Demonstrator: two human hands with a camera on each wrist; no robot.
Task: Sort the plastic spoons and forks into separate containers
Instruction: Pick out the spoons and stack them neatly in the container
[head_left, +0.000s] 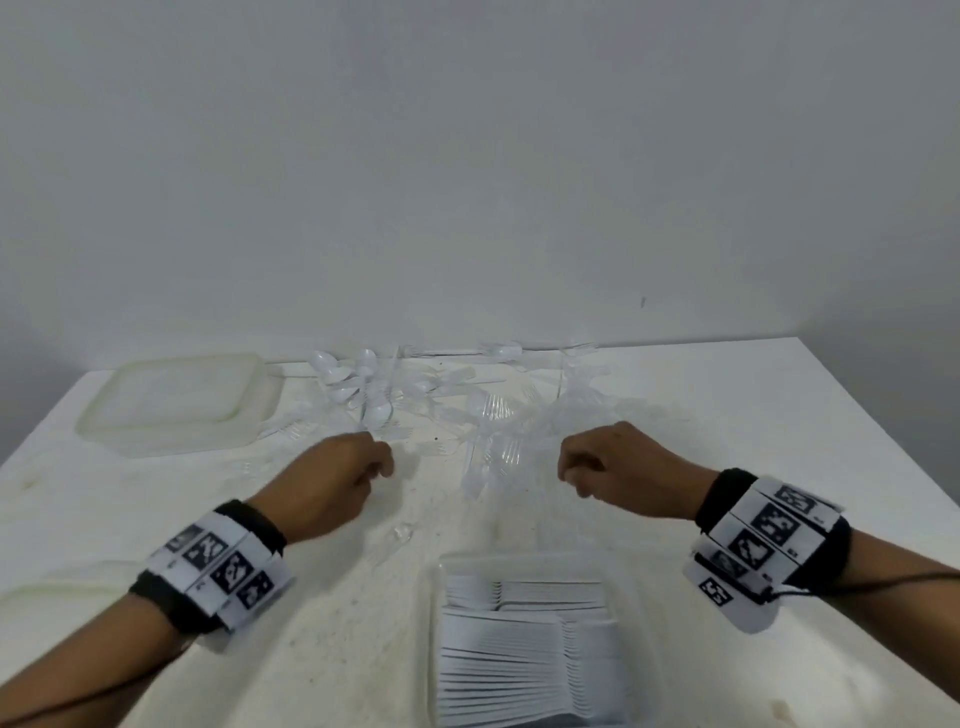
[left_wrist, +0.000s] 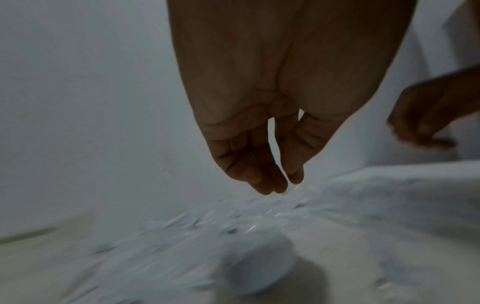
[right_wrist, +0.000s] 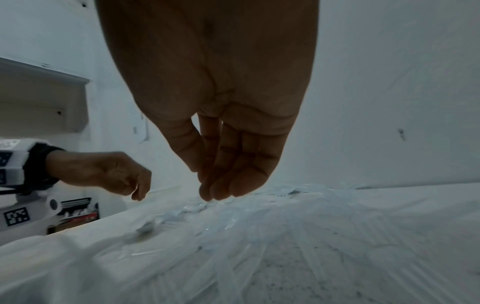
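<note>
A loose pile lies at the back middle of the white table, with white spoons (head_left: 353, 389) to the left and clear forks (head_left: 498, 415) to the right. My left hand (head_left: 382, 467) hovers just in front of the spoons, fingers hanging down and holding nothing (left_wrist: 283, 185). My right hand (head_left: 569, 475) hovers over the clear forks, fingers and thumb drooping close together (right_wrist: 207, 193), with nothing visible between them. A container (head_left: 441, 566) at the front middle holds neat stacks of white cutlery (head_left: 519, 660). At the back left, a translucent container (head_left: 130, 441) looks empty.
A pale flat lid or tray (head_left: 52, 592) lies at the near left edge, beside my left forearm. A small clear plastic piece (head_left: 402, 532) rests between my hands. The wall stands right behind the pile. The table's right edge (head_left: 883, 415) runs past my right wrist.
</note>
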